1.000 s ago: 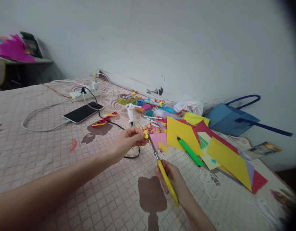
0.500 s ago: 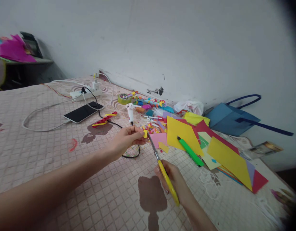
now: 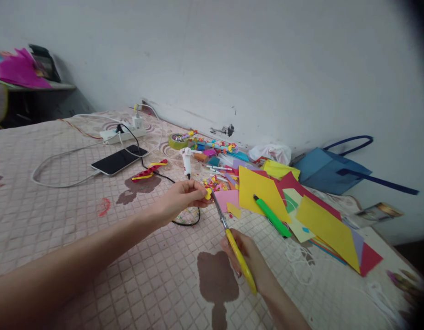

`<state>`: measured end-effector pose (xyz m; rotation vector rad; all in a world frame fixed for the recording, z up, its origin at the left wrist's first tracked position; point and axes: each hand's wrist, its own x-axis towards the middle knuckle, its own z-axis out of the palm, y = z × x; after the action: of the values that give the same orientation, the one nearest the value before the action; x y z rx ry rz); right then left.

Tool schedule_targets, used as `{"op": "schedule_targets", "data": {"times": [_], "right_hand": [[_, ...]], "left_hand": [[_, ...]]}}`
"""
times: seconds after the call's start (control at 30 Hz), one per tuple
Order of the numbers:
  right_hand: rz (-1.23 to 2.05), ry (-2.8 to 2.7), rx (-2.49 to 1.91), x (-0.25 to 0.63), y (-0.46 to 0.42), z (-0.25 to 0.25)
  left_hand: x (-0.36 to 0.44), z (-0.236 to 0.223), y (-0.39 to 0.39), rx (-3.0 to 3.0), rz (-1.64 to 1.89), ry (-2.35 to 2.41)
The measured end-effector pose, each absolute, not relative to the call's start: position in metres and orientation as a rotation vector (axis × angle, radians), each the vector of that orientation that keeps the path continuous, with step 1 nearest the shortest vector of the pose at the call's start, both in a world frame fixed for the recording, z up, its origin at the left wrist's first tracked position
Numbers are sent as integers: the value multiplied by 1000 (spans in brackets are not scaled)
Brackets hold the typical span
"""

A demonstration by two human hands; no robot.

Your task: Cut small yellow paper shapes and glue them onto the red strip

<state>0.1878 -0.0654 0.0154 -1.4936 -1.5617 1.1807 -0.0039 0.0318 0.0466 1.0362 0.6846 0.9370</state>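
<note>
Between the thumb and fingers of my left hand is a small yellow paper piece with a rounded edge. My right hand is wrapped round the yellow handles of a pair of scissors. Their metal blades point up and away, with the tips right beside the yellow piece; I cannot tell whether they touch it. Beyond my left hand a white glue gun stands nose down. Tiny colourful paper scraps and a pink sheet lie just past the blade tips.
Coloured paper sheets, a green cutter and white string lie to the right. A blue bag leans on the wall. On the left are a phone, a power strip, cables and a red strip.
The yellow piece has turned slightly in my left fingers and shows a more lobed outline. The scissors and both hands stay nearly in place.
</note>
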Motion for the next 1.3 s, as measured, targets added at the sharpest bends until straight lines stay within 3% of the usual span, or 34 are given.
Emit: {"op": "schedule_targets", "data": {"times": [0.77,1.07,1.3], "right_hand": [[1094,-1604,-1565,188,-65,13],[1305,-1635,-1487,195,-67,11],[1457,-1343,-1301,192,-63,12]], "left_hand": [[-5,44,35,1013,983,689],[-8,49,34,1056,883,682],[-2,43,26,1088,843,708]]}}
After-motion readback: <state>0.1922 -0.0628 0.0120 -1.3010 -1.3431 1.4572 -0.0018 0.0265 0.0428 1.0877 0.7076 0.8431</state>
